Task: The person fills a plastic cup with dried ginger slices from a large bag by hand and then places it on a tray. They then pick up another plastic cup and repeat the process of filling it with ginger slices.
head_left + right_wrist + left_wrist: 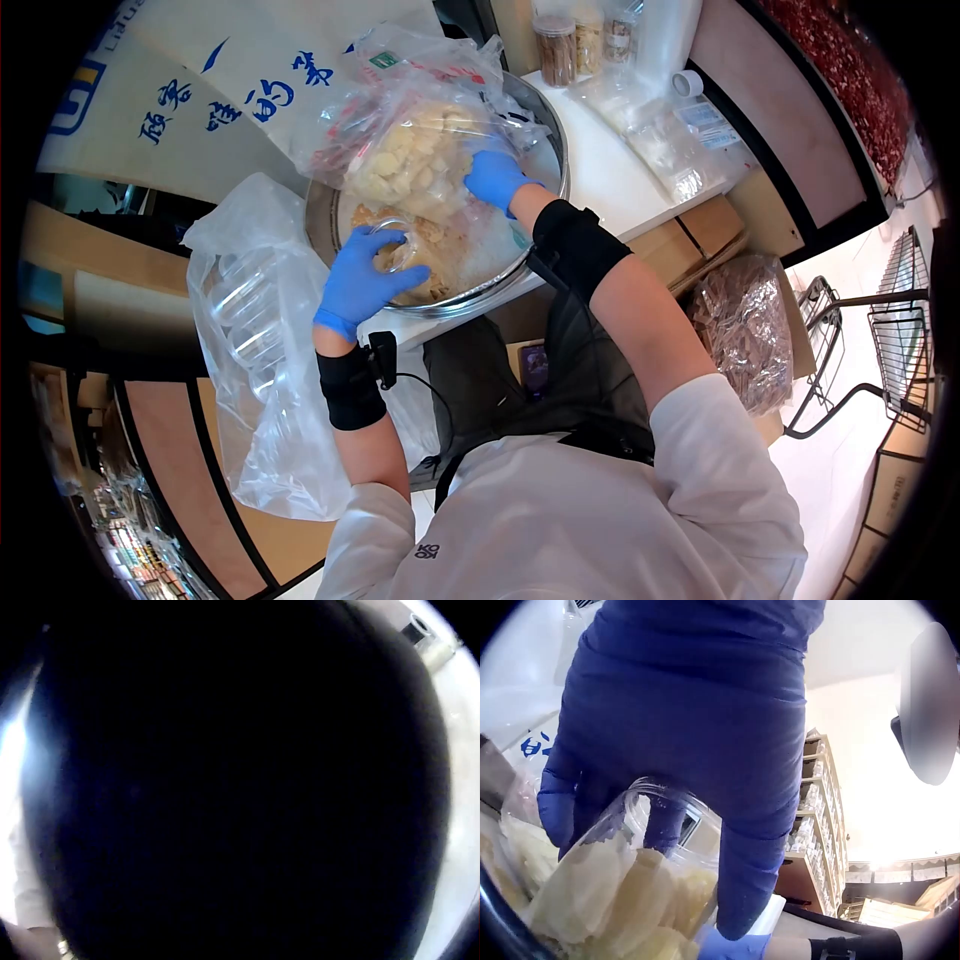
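Note:
In the head view my blue-gloved left hand [368,278] grips a clear plastic jar [402,250] low over the round metal basin [563,165]. The left wrist view has the fingers spread around the jar's clear wall, with pale dried slices [634,892] close against it. My right hand [495,182], also gloved in blue, pinches the side of a clear plastic bag [370,150] at the basin's far side. Pale slices [415,150] fill this bag, and browner pieces [440,250] lie below it. Darkness covers most of the right wrist view, hiding the right fingers there.
Lidded jars [556,50] stand on the white counter [590,135] behind the basin, with clear packaging [670,140] at the right. A large plastic bag of clear containers [255,330] hangs at the left. Cardboard boxes [665,255] and a wrapped bundle [740,330] are lower right.

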### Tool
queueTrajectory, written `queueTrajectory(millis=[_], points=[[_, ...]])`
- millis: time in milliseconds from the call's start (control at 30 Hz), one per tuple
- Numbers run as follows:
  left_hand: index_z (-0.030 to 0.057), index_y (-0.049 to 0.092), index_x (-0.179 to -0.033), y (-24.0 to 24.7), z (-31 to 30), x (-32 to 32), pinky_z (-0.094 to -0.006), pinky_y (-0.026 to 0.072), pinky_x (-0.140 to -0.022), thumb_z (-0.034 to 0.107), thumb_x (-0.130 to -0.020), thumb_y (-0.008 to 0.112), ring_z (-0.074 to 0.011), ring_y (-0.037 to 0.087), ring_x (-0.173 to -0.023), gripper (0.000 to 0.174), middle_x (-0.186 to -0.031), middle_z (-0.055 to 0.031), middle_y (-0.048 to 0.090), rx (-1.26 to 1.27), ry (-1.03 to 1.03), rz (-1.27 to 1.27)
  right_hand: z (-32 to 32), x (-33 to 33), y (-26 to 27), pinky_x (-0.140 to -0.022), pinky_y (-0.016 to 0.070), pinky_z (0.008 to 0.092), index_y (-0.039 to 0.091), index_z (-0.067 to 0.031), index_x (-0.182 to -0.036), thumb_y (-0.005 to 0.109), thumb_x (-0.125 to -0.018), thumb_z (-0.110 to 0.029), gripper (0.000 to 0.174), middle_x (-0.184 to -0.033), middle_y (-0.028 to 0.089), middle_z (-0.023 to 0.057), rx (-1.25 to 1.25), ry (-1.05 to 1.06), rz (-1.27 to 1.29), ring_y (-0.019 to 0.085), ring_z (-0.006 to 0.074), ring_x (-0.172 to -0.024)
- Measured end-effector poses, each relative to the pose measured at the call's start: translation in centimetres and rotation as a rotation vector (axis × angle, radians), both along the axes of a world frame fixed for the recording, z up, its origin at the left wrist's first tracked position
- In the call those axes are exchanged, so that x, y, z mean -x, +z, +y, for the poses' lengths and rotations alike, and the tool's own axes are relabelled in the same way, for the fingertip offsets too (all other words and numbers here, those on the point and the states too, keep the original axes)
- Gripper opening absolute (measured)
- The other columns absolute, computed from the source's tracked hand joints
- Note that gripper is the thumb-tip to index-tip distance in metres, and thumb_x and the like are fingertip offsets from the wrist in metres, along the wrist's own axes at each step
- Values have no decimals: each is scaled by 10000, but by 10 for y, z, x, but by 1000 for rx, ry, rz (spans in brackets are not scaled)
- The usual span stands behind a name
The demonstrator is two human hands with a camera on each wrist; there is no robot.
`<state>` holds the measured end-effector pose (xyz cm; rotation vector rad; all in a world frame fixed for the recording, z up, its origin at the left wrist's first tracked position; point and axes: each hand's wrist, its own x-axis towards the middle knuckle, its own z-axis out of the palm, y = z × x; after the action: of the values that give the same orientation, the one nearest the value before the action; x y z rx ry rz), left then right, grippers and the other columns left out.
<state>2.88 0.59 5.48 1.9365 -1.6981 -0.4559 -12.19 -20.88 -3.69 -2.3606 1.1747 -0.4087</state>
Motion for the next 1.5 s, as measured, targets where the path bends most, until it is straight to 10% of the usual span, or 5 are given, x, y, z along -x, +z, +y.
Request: queueTrajectory(millis=[300,600,1000,1267,1500], points=[[42,687,-1021,-4,-3,3,-368,468,-920,379,-643,818,-312,579,-1059,523,-1125,-154,567,39,-28,-42,-6,-4,-17,-979,423,415,613,10,-1139,636,-759,-154,414,-1248,540,244,172,-65,-280,523,387,-1142],[1,675,-980,-20,-3,17,-372,463,-945,341,-633,841,-300,576,-1105,513,-1171,-165,590,234,61,48,0,7,-11,-824,494,429,669,-4,-968,651,-755,-165,268,-993,648,226,132,-58,-297,627,360,-929],[20,386,-1382,-44,14,30,-366,470,-981,300,-602,898,-273,581,-1160,974,-1245,-155,582,544,167,365,87,70,131,-701,498,252,631,-41,-953,668,-793,-15,166,-800,643,58,-16,115,-446,616,121,-722],[32,433,-1367,-50,14,24,-371,475,-964,325,-632,866,-286,589,-1152,902,-1260,-165,583,472,71,308,122,20,134,-813,490,355,670,-78,-954,663,-787,-57,169,-923,659,93,271,579,-278,622,302,-877],[47,442,-1359,-52,13,25,-382,490,-941,320,-635,860,-313,608,-1114,879,-1246,-154,598,473,74,261,115,7,111,-755,464,385,725,-132,-901,618,-785,-106,160,-851,666,58,485,728,-42,594,264,-819]])
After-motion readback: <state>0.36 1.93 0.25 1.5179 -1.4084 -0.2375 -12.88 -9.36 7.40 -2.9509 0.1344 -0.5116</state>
